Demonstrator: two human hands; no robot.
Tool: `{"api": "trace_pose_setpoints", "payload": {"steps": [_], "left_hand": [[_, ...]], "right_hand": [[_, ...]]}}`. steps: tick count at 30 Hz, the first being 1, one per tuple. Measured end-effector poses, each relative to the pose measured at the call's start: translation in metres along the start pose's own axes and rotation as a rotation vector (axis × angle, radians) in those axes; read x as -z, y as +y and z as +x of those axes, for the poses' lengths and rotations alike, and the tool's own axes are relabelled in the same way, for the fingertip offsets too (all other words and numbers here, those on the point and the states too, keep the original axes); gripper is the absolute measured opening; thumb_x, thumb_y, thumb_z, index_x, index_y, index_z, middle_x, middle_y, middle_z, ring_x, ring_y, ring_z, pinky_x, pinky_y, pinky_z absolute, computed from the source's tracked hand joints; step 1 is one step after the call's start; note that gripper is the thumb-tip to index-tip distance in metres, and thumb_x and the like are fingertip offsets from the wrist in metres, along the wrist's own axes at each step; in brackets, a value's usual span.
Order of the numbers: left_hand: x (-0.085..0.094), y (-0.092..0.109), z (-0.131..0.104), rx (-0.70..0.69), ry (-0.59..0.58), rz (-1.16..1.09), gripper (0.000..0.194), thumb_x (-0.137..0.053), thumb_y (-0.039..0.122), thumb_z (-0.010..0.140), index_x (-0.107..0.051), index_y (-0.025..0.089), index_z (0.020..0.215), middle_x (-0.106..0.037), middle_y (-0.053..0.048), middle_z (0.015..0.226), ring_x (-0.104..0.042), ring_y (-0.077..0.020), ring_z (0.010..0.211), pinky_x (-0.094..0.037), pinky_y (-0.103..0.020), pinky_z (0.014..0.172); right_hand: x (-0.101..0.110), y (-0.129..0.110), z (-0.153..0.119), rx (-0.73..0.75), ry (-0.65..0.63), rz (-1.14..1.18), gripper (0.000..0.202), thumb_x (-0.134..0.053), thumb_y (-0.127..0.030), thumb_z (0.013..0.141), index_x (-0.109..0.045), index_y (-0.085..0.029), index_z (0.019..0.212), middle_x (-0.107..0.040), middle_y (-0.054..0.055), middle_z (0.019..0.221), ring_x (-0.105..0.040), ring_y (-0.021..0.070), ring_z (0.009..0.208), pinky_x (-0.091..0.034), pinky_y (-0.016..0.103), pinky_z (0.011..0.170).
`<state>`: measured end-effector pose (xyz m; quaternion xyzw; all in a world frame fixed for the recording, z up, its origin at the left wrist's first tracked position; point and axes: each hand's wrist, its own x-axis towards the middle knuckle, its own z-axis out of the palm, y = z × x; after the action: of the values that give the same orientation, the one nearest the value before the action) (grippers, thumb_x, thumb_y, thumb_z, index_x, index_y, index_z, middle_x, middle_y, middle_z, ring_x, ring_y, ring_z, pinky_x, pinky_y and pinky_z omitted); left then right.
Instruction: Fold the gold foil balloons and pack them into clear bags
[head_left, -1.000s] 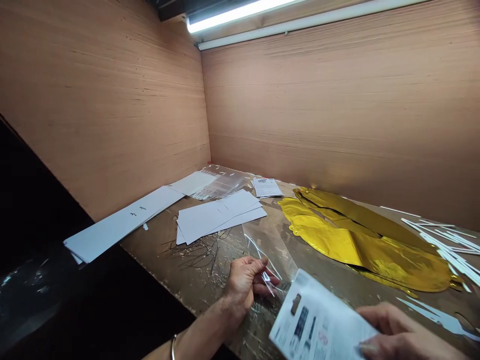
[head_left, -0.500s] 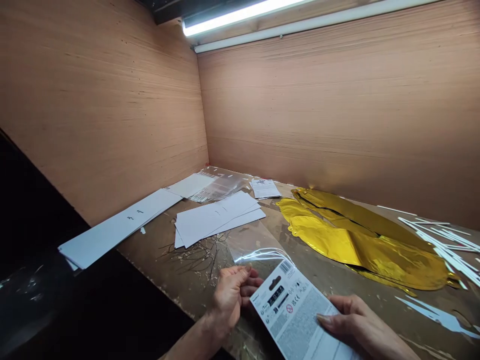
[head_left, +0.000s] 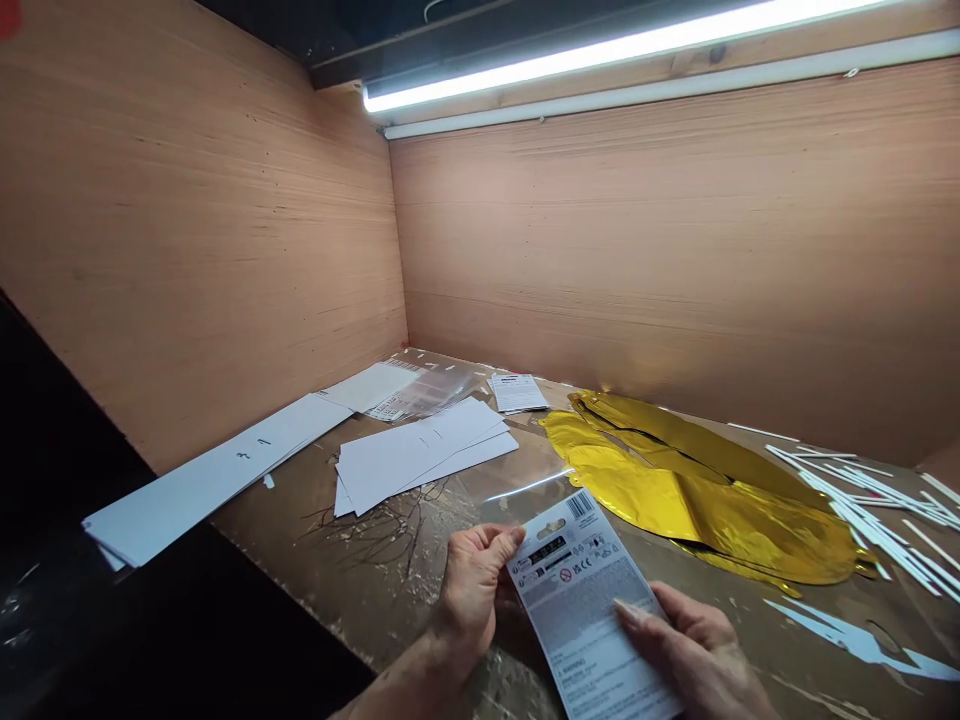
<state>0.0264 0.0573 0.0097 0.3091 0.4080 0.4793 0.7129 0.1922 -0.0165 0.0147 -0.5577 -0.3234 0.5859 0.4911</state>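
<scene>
A flat printed packaging card (head_left: 581,585) with a hang hole, a barcode and a warning text is held tilted in front of me. My left hand (head_left: 474,590) pinches its upper left edge, thumb on top and the other fingers mostly hidden behind. On the right edge, lower down, my right hand (head_left: 694,640) grips the same card with the thumb across its printed face. The card's bottom end runs out of view. Just beyond it, a clear plastic sheet or bag (head_left: 529,487) glints on the table. Gold foil balloons (head_left: 720,520) lie flat to the right.
White paper sheets (head_left: 420,450) and long white strips (head_left: 225,470) lie at left. Behind are clear printed bags (head_left: 435,390) and small printed cards (head_left: 519,393). White sticks (head_left: 885,530) and a cut white piece (head_left: 862,640) lie right. Wooden walls (head_left: 660,250) enclose the table.
My left hand has closed its thumb on the card's upper left edge. The card has turned slightly more upright. The view has tilted upward and shifted a little right.
</scene>
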Motion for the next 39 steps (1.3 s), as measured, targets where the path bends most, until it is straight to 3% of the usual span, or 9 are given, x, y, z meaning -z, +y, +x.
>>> {"api": "trace_pose_setpoints", "payload": {"steps": [7,10,12,14,17,22,27,34,39], "left_hand": [[-0.028,0.014,0.012,-0.148,-0.243,0.042,0.023,-0.067,0.022,0.061,-0.067,0.008,0.08,-0.067,-0.009,0.07,-0.06,-0.0167,0.059,-0.045,-0.024,0.052],[-0.037,0.029,0.012,-0.264,-0.381,0.162,0.015,-0.065,0.017,0.062,-0.069,0.01,0.075,-0.068,-0.007,0.072,-0.06,-0.0188,0.069,-0.046,-0.028,0.068],[-0.038,0.037,0.012,-0.309,-0.445,0.314,0.012,-0.063,0.015,0.063,-0.07,0.011,0.072,-0.067,-0.005,0.069,-0.06,-0.0183,0.067,-0.045,-0.027,0.068],[-0.037,0.041,0.011,-0.322,-0.496,0.424,0.012,-0.061,0.014,0.064,-0.07,0.012,0.072,-0.067,-0.004,0.065,-0.059,-0.0173,0.063,-0.045,-0.026,0.064],[-0.035,0.039,0.011,-0.309,-0.516,0.421,0.014,-0.061,0.013,0.064,-0.071,0.013,0.075,-0.067,-0.003,0.065,-0.059,-0.0167,0.064,-0.045,-0.025,0.063],[-0.033,0.028,0.013,-0.252,-0.615,0.338,0.021,-0.059,0.013,0.067,-0.069,0.013,0.085,-0.068,-0.004,0.079,-0.06,-0.0201,0.075,-0.045,-0.03,0.076],[-0.03,0.022,0.015,-0.249,-0.598,0.376,0.025,-0.057,0.012,0.068,-0.068,0.014,0.09,-0.068,-0.004,0.086,-0.06,-0.0222,0.08,-0.045,-0.031,0.076],[-0.029,0.023,0.024,-0.309,-0.59,0.46,0.027,-0.056,0.01,0.067,-0.067,0.015,0.092,-0.068,-0.002,0.083,-0.058,-0.023,0.085,-0.043,-0.034,0.081],[-0.033,0.03,0.027,-0.299,-0.582,0.429,0.029,-0.064,0.016,0.065,-0.066,0.013,0.093,-0.067,-0.004,0.081,-0.058,-0.0214,0.083,-0.044,-0.031,0.077]], "right_hand": [[0.0,0.008,0.009,0.213,0.184,0.038,0.027,-0.063,-0.042,0.063,-0.061,-0.019,0.077,-0.063,-0.001,0.064,-0.057,0.0172,0.058,-0.047,0.024,0.051],[0.016,-0.005,0.012,0.405,0.268,-0.142,0.038,-0.068,-0.039,0.058,-0.06,-0.02,0.09,-0.066,0.001,0.081,-0.058,0.0209,0.076,-0.048,0.025,0.064],[0.028,-0.019,0.011,0.514,0.324,-0.274,0.046,-0.07,-0.036,0.057,-0.058,-0.022,0.099,-0.065,0.002,0.093,-0.057,0.0217,0.086,-0.047,0.026,0.074],[0.035,-0.03,0.009,0.551,0.311,-0.376,0.037,-0.065,-0.036,0.063,-0.062,-0.022,0.096,-0.065,0.002,0.092,-0.057,0.0213,0.086,-0.046,0.026,0.076],[0.037,-0.033,0.011,0.561,0.223,-0.46,0.018,-0.061,-0.03,0.068,-0.069,-0.022,0.082,-0.068,0.001,0.08,-0.059,0.0195,0.075,-0.046,0.024,0.071],[0.032,-0.021,0.023,0.535,0.126,-0.309,0.022,-0.062,-0.026,0.068,-0.068,-0.025,0.089,-0.068,-0.001,0.085,-0.059,0.0199,0.081,-0.045,0.027,0.077],[0.034,-0.025,0.025,0.452,0.01,-0.229,0.02,-0.062,-0.027,0.068,-0.069,-0.023,0.087,-0.068,0.001,0.085,-0.058,0.022,0.085,-0.046,0.031,0.078],[0.027,-0.057,0.019,0.511,0.202,-0.216,0.024,-0.069,-0.033,0.059,-0.069,-0.017,0.077,-0.068,0.004,0.072,-0.06,0.0182,0.068,-0.049,0.026,0.065],[0.023,-0.059,0.026,0.602,0.274,-0.228,0.023,-0.069,-0.036,0.057,-0.07,-0.016,0.069,-0.068,0.005,0.069,-0.06,0.0195,0.067,-0.049,0.028,0.064]]}}
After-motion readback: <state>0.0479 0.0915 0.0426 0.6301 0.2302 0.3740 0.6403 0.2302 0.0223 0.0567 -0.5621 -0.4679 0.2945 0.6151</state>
